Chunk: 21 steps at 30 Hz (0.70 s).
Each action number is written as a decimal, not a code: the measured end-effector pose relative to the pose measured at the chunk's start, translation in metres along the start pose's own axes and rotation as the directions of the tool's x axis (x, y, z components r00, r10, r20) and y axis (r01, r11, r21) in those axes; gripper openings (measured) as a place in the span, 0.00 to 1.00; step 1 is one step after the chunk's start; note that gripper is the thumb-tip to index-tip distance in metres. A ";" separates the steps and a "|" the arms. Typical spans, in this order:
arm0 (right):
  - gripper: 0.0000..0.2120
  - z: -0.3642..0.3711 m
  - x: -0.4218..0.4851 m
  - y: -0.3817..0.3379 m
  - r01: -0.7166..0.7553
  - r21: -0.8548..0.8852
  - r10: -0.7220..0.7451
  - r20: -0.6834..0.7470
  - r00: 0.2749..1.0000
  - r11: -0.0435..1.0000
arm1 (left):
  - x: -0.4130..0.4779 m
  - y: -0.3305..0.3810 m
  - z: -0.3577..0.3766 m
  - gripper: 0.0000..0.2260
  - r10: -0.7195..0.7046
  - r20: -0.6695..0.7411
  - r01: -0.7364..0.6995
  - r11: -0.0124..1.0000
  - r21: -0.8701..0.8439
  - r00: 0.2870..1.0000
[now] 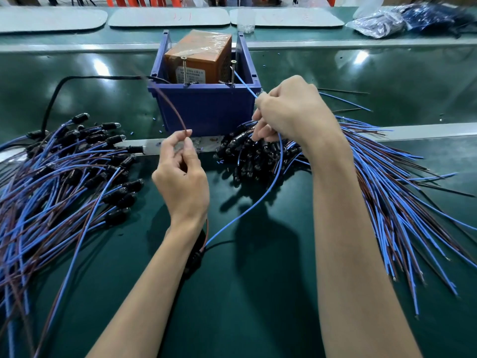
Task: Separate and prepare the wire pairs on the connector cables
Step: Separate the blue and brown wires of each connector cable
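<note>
Connector cable in work: black connector body lying on the green table, half hidden under the left forearm, with its two thin insulated leads spread well apart in a wide V. Blue wire curves up from the connector, passes through the right hand, whose fingers curl round it, and its free end comes out above the fist, reaching up beside the right-hand screw; contact there can't be made out. Brown wire is pinched between thumb and forefinger of the left hand and arcs up and leftward, blurred toward its tip. Both hands are raised just in front of a blue bin holding an orange-brown box, with a second screw standing upright at the bin's front edge. Left pile of the same cables: blue and brown leads tangled, black connectors pointing toward the bin. Right pile: connectors bunched under the right hand, leads fanned outward, some showing bare metal tips. Black cord runs into the bin from the left.
</note>
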State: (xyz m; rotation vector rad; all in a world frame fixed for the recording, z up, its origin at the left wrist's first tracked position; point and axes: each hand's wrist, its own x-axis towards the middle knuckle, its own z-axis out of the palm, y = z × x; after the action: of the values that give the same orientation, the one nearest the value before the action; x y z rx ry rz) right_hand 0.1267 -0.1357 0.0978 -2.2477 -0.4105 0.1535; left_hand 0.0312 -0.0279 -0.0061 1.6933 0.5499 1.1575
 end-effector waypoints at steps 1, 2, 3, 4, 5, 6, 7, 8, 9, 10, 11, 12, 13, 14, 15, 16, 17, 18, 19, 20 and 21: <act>0.15 0.000 0.000 0.000 0.000 -0.001 0.000 0.000 1.000 1.000 | 0.001 -0.001 0.000 0.06 -0.007 0.019 0.007 1.000 0.002 1.000; 0.15 0.000 0.000 0.000 0.000 -0.002 0.000 0.000 1.000 1.000 | 0.001 -0.002 0.000 0.06 -0.006 0.041 0.006 1.000 0.006 0.999; 0.15 0.000 0.000 0.000 0.001 -0.004 -0.001 -0.001 1.000 1.000 | 0.000 -0.002 0.001 0.06 0.000 0.063 0.000 1.000 0.012 0.998; 0.15 0.000 0.000 0.000 0.001 -0.005 -0.001 -0.001 1.000 1.000 | 0.000 -0.002 0.001 0.07 0.005 0.082 -0.006 1.000 0.018 0.997; 0.15 0.001 -0.001 0.000 0.002 -0.008 -0.002 0.000 1.000 1.000 | 0.000 -0.003 0.002 0.07 0.006 0.096 -0.008 1.000 0.022 0.995; 0.15 0.001 -0.001 0.000 0.002 -0.009 -0.002 0.001 1.000 1.000 | 0.000 -0.004 0.002 0.08 0.002 0.104 -0.005 1.000 0.028 0.995; 0.15 0.001 -0.001 0.000 0.001 -0.010 -0.001 0.002 1.000 1.000 | 0.000 -0.005 0.002 0.08 -0.007 0.110 0.003 0.999 0.035 0.994; 0.15 0.000 -0.001 0.000 0.000 -0.010 0.000 0.002 1.000 1.000 | 0.000 -0.006 0.003 0.08 -0.019 0.114 0.015 0.999 0.042 0.993; 0.15 0.000 -0.002 0.000 -0.001 -0.011 0.001 0.003 1.000 1.000 | 0.001 -0.007 0.003 0.08 -0.032 0.119 0.026 0.999 0.046 0.992; 0.15 0.000 -0.002 0.000 -0.001 -0.013 0.001 0.005 1.000 1.000 | 0.002 -0.007 0.003 0.08 -0.042 0.128 0.036 0.998 0.047 0.991; 0.15 -0.001 -0.003 -0.001 0.001 -0.015 -0.001 0.007 1.000 1.000 | 0.002 -0.008 0.003 0.08 -0.049 0.141 0.043 0.998 0.048 0.989; 0.15 -0.001 -0.003 -0.001 0.005 -0.016 -0.005 0.009 1.000 1.000 | 0.002 -0.008 0.003 0.08 -0.055 0.157 0.047 0.998 0.051 0.986; 0.15 -0.001 -0.004 -0.002 0.010 -0.017 -0.010 0.012 1.000 1.000 | 0.002 -0.008 0.003 0.08 -0.060 0.173 0.051 0.997 0.055 0.983; 0.15 -0.001 -0.005 -0.002 0.015 -0.017 -0.015 0.018 1.000 1.000 | 0.001 -0.009 0.003 0.08 -0.067 0.190 0.057 0.997 0.061 0.979; 0.14 -0.002 -0.005 -0.003 0.018 -0.018 -0.017 0.029 0.999 1.000 | 0.001 -0.009 0.003 0.07 -0.076 0.211 0.063 0.996 0.070 0.975; 0.14 -0.003 -0.006 -0.003 0.018 -0.020 -0.017 0.040 0.999 1.000 | 0.001 -0.009 0.003 0.07 -0.084 0.235 0.067 0.995 0.079 0.968; 0.13 -0.004 -0.006 -0.004 0.017 -0.023 -0.016 0.050 0.999 1.000 | 0.000 -0.008 0.003 0.07 -0.088 0.262 0.068 0.994 0.086 0.961; 0.13 -0.004 -0.007 -0.004 0.015 -0.021 -0.014 0.057 0.998 1.000 | 0.000 -0.007 0.003 0.06 -0.087 0.289 0.063 0.994 0.090 0.953; 0.13 -0.005 -0.007 -0.004 0.013 -0.012 -0.012 0.060 0.998 1.000 | 0.000 -0.006 0.002 0.06 -0.083 0.312 0.057 0.994 0.092 0.946; 0.13 -0.005 -0.008 -0.004 0.011 -0.002 -0.011 0.061 0.998 1.000 | 0.000 -0.005 0.002 0.06 -0.079 0.330 0.051 0.994 0.092 0.941; 0.13 -0.005 -0.008 -0.004 0.011 0.005 -0.011 0.061 0.998 1.000 | 0.000 -0.004 0.002 0.07 -0.077 0.346 0.050 0.995 0.088 0.935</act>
State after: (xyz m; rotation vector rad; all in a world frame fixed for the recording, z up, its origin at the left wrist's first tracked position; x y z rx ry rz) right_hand 0.1194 -0.1394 0.1043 -2.2402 -0.4549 0.2178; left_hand 0.0337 -0.0275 -0.0101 1.8816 0.4263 0.7709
